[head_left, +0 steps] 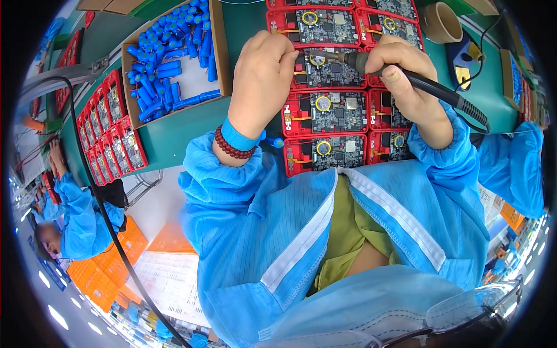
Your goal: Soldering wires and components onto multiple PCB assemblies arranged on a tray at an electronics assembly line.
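My right hand [406, 66] grips a soldering iron [432, 87] with a dark handle, its metal tip pointing left over a green-grey circuit board [339, 76]. The board sits in a red tray [299, 129] among several like it, each with a round yellow-rimmed part. At the board's left edge my left hand [264, 78] is closed, thumb and fingers pinched together beside the iron's tip. Whatever lies between those fingers is hidden. A blue wristband and a dark red bead bracelet circle my left wrist. Just right of that wrist, a loose blue cylindrical cell [274, 141] lies partly covered.
A cardboard box [225, 52] of blue cells stands left of my hands. Farther left lie more red trays [129, 142] with boards. A cardboard tube [442, 23] and an iron stand [463, 62] are at the far right. Co-workers in blue sleeves [81, 209] flank both sides.
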